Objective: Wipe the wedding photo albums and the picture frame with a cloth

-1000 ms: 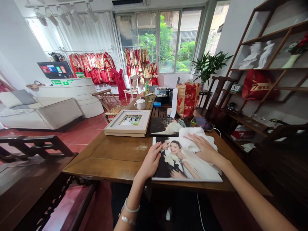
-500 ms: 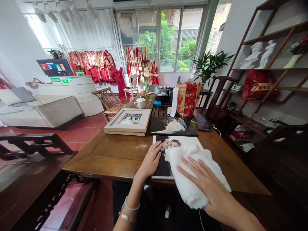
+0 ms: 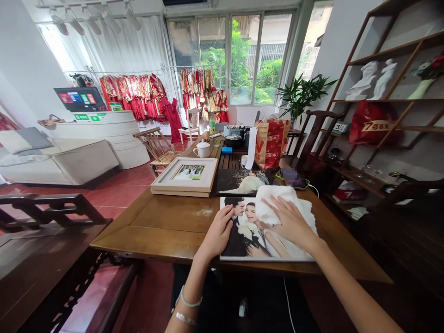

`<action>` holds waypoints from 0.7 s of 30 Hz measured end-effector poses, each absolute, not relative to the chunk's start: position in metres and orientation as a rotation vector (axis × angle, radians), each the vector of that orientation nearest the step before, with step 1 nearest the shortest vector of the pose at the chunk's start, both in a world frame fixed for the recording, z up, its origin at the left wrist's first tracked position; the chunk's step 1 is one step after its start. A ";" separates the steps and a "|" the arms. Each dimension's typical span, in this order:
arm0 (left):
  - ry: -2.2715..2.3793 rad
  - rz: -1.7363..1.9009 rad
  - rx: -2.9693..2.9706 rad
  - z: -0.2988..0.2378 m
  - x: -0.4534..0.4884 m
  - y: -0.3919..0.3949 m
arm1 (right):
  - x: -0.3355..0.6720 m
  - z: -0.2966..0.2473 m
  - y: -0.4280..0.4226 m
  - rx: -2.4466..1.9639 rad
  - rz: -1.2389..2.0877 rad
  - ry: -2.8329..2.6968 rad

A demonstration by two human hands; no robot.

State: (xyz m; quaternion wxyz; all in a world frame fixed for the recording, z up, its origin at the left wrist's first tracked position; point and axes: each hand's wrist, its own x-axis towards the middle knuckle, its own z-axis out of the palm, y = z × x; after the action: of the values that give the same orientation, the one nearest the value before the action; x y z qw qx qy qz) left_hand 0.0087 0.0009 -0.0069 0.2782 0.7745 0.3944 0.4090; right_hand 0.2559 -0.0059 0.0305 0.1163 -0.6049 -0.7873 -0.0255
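Note:
A glossy photo panel (image 3: 248, 233) of a couple lies flat at the table's near edge. My left hand (image 3: 218, 229) rests on its left side with fingers stretched out, steadying nothing else. On the panel's upper right is a bunched white cloth (image 3: 270, 203). My right hand (image 3: 289, 219) presses flat on that cloth, its fingers spread; part of the cloth hangs past the panel's right side. Directly behind lies a darker photo panel (image 3: 227, 182), its front touched or overlapped by the cloth's top.
Stacked picture frames (image 3: 163, 181) lie to the left on the wooden table (image 3: 138, 236). Farther back are a white lidded cup (image 3: 203, 149), a blue box (image 3: 226, 150) and a paper bag (image 3: 272, 145). A phone (image 3: 294, 178) with a cable lies right. A wooden bench (image 3: 41, 231) stands at left.
My right hand and the white cloth have moved away from me, up the panel, uncovering its lower right part. My left hand stays in place.

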 end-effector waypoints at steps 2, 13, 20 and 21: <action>1.054 1.099 2.084 -0.008 0.009 0.002 | 0.239 0.033 -0.009 -1.744 -0.075 -2.337; 1.071 1.098 2.082 -0.007 0.009 0.002 | 0.222 0.041 -0.104 -1.330 0.156 -2.631; 1.077 1.094 2.082 -0.006 0.009 0.001 | 0.266 0.029 -0.070 -1.526 0.019 -2.460; 1.072 1.096 2.083 -0.006 0.009 0.000 | 0.270 0.027 -0.061 -1.577 -0.013 -2.413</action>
State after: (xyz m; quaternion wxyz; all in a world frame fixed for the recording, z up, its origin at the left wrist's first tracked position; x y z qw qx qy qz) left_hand 0.0088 0.0004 -0.0061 0.2739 0.7746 0.3987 0.4075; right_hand 0.2705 -0.0611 0.0269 0.1289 -0.5425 -0.8301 -0.0044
